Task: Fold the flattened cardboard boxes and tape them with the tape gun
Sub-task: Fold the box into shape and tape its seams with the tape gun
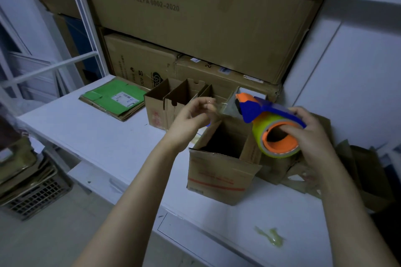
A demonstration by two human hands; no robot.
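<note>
Crowding the table (pixel 91 136): we saw a row of folded boxes (pixel 173 102) at the back; a green-faced flat stack (pixel 115 98) left; flattened cardboard (pixel 325 158) right; a tape scrap (pixel 270 239) in front
In the way: an open box (pixel 223 158) stood upright just under both hands
Right hand (pixel 312 134): it gripped the tape gun (pixel 269 125); fingers curled into the roll's core
Left hand (pixel 193 115): thumb and forefinger pinched a faint clear tape end (pixel 224 104), left of the gun
Tape gun: held above the open box's right rear corner
Axis: it ran from the roll, nearest us, up-left to the orange nose
</note>
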